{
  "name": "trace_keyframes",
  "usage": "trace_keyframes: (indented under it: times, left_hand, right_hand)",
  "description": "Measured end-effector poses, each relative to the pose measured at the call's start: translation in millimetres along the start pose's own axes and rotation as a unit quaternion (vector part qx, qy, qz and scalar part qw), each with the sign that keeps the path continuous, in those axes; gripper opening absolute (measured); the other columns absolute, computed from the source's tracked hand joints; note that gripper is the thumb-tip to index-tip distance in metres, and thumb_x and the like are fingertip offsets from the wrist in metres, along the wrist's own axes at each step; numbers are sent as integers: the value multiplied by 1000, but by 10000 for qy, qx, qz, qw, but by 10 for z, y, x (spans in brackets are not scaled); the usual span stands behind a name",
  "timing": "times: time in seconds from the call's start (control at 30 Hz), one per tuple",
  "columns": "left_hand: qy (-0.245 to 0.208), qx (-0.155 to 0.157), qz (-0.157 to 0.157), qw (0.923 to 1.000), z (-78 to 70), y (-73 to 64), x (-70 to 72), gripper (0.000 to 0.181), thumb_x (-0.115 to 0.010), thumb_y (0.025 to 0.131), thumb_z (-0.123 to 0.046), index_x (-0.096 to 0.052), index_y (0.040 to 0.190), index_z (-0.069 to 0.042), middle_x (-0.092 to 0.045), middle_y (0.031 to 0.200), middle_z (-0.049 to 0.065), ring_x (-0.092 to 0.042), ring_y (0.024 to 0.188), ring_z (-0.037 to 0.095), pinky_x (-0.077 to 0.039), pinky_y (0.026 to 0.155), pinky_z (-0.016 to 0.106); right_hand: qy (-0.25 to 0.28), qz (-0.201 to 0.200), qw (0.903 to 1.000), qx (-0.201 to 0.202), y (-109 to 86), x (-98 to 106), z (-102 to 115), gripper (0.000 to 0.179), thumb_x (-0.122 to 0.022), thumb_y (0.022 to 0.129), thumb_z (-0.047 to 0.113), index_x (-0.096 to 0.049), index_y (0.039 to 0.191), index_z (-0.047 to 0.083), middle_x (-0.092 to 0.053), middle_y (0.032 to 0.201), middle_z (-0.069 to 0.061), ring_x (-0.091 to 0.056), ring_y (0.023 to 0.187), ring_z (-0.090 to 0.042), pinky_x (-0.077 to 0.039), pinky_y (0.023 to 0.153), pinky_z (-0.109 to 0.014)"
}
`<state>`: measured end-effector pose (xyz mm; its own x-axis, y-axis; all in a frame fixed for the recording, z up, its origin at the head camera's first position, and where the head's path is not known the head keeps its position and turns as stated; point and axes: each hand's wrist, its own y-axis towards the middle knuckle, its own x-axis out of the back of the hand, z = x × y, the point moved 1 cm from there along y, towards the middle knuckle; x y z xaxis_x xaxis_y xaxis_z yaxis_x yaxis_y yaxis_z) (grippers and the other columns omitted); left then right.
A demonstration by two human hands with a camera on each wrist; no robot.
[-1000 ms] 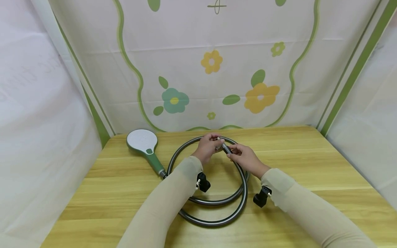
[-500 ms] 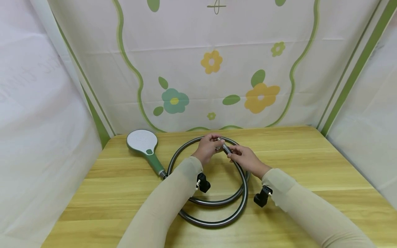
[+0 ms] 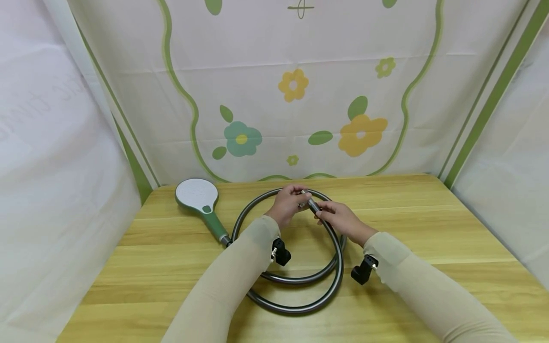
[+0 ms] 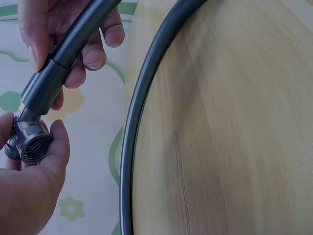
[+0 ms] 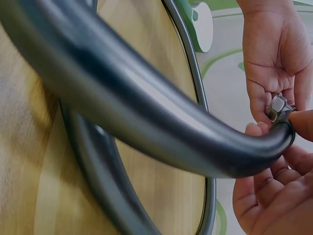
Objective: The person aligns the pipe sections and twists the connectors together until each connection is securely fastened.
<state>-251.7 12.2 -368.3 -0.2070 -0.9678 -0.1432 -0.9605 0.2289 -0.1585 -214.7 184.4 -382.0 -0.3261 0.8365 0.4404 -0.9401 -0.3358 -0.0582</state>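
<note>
In the left wrist view, my left hand (image 3: 286, 206) holds a small metal fitting (image 4: 30, 139) between thumb and fingers. A round threaded opening on the fitting faces the camera. My right hand (image 3: 341, 221) pinches the dark hose (image 3: 296, 310) at its end collar (image 4: 45, 89). This collar meets the fitting's stem at an angle; whether the threads are engaged I cannot tell. The hose loops over the table beneath both hands. Its other end runs to a green shower head (image 3: 210, 223) with a white face, which lies at the left.
A wooden table (image 3: 411, 205) carries everything. White fabric walls stand around it, the back wall (image 3: 266, 52) printed with flowers and green lines. Black wrist cameras hang under both sleeves, close to the hose loops.
My right hand has shifted very slightly to the right at the hose end. The left hand, the fitting and the shower head look unmoved.
</note>
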Motion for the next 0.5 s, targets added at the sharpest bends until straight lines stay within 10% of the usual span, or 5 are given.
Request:
trace_keyframes:
  times: [0.5]
  left_hand:
    - [-14, 11, 155, 9999, -7, -1, 22, 38, -62, 94, -5, -52, 130, 3, -56, 101, 6, -58, 90, 17, -53, 90, 35]
  right_hand:
    - [302, 290, 9991, -57, 12, 4, -9, 41, -44, 103, 17, -48, 138, -3, -62, 114, -20, -62, 99, -29, -43, 79, -32]
